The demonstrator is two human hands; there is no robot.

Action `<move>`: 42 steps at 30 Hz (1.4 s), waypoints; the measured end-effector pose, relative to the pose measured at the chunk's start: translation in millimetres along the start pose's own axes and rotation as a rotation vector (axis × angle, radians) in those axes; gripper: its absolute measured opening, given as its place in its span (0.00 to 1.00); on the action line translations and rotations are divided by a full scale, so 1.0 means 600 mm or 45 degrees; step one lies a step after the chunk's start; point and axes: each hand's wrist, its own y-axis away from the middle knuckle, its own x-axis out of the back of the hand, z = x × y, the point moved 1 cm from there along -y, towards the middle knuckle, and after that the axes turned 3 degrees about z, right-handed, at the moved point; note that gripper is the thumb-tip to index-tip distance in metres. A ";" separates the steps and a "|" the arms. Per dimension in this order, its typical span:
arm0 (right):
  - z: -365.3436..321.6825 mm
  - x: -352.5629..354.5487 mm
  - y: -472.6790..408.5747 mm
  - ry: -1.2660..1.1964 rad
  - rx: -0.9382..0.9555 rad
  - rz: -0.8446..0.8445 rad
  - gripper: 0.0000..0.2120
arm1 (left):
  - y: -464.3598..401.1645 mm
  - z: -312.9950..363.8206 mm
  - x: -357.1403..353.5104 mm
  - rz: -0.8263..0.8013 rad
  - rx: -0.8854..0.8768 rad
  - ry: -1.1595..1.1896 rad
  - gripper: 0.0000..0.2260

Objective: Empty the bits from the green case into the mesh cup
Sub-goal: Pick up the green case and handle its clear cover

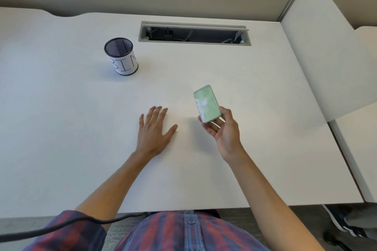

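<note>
My right hand holds the green case by its near end, lifted above the white desk, lid closed and tilted away from me. No bits are visible. My left hand lies flat on the desk with fingers spread, holding nothing, just left of the case. The black mesh cup, wrapped in white paper with handwritten letters, stands upright at the far left of the desk, well away from both hands.
A long open cable slot is cut into the desk at the back centre. A second desk surface adjoins on the right. A black cable runs across my lap near the desk's front edge.
</note>
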 end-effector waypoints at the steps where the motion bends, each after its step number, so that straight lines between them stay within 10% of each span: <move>1: 0.002 -0.003 0.008 0.000 -0.003 -0.016 0.08 | 0.004 0.007 0.004 0.018 0.014 0.074 0.28; 13: 0.041 -0.023 0.071 0.026 -0.087 -0.195 0.14 | 0.014 0.115 0.080 -0.264 0.447 1.524 0.12; 29: 0.041 -0.033 0.095 0.172 -0.016 -0.290 0.20 | 0.026 0.137 0.098 -0.378 0.522 1.847 0.19; 38: 0.060 -0.032 0.107 0.709 0.392 -0.287 0.19 | 0.027 0.136 0.086 -0.053 0.668 1.707 0.12; 42: 0.042 -0.022 0.107 1.434 0.710 -0.211 0.29 | 0.031 0.131 0.081 -0.035 0.667 1.695 0.11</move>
